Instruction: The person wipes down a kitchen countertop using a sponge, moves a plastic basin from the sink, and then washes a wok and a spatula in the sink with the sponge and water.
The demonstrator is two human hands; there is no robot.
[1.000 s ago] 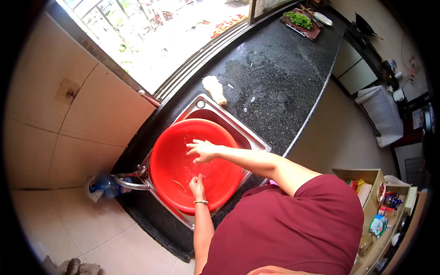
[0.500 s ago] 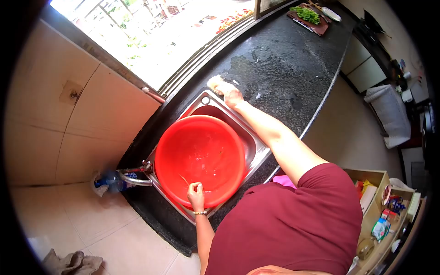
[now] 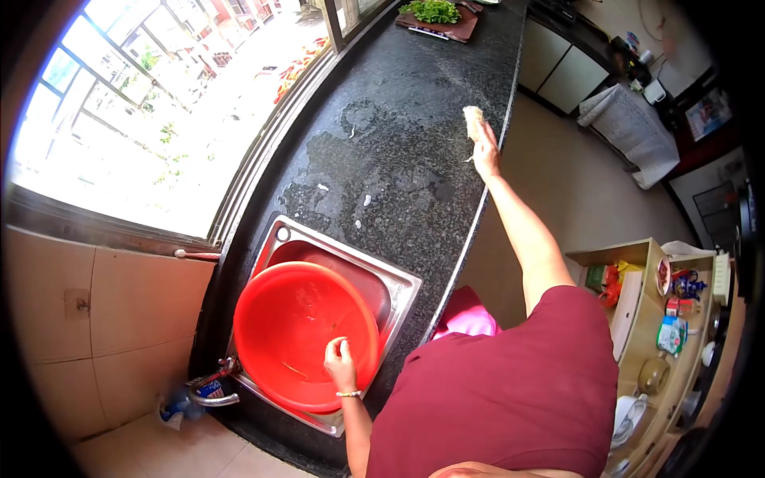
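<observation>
My right hand stretches far along the dark stone counter and presses a pale yellowish scrubber, perhaps a loofah, on the surface by the front edge. Wet patches and white bits of foam lie on the stone. My left hand, wearing a bracelet, is closed above the near rim of a large red basin; nothing shows in its fingers. The basin sits tilted in a steel sink. Inside it are a thin brownish strand and small specks.
A faucet and a blue bottle stand beside the sink. Green leaves lie on a brown board at the counter's far end. A window runs along the left; an open wooden shelf stands at right.
My right hand has moved the scrubber from beside the sink's far corner across to the counter's front edge. My view has turned right. The strand by my left fingers now lies apart from them.
</observation>
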